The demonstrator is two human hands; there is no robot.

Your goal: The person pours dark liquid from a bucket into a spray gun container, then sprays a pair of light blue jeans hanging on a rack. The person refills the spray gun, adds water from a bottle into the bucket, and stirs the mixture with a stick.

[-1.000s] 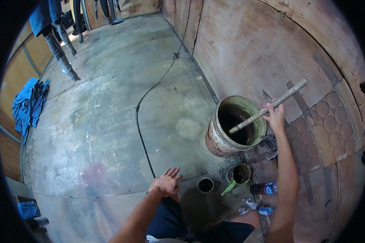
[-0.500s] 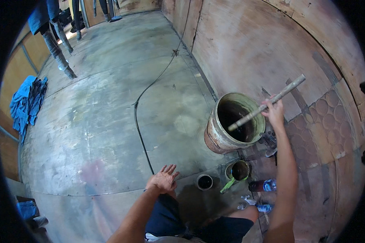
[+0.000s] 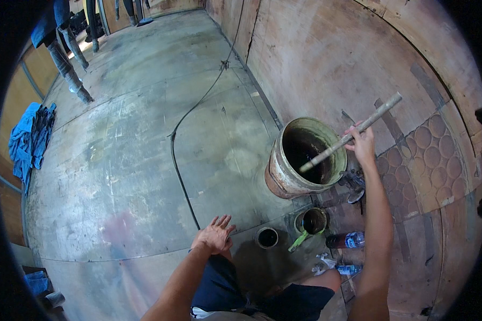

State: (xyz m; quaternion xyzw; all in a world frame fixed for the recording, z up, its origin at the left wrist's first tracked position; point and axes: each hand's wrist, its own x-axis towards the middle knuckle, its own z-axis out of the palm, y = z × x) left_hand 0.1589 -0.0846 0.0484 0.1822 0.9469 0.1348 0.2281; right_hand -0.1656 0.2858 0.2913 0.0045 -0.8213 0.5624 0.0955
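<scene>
My right hand (image 3: 363, 143) grips a pale wooden stick (image 3: 381, 111) around its middle. The stick slants down to the left, its lower end inside the mouth of a large, stained bucket (image 3: 283, 176) with dark liquid in it. Over my left knee is my left hand (image 3: 215, 236), fingers spread and holding nothing. On the floor in front of my knees stand a small cup (image 3: 266, 237) with dark contents and a larger can (image 3: 315, 219) with a bright green handle or strip (image 3: 299, 242) leaning at its rim.
Beside the can lie a bottle of dark liquid (image 3: 346, 241), a clear bottle (image 3: 350, 269) and crumpled plastic (image 3: 323, 263). A black cable (image 3: 178, 166) runs across the floor. Blue cloth (image 3: 31, 136) lies at the left wall. People's legs (image 3: 69, 69) stand far left. A wooden wall (image 3: 326, 59) rises behind the bucket.
The whole view has shifted a little, so the bucket and floor things sit slightly higher and further left. The stick's lower end remains in the bucket; my left hand stays over the knee.
</scene>
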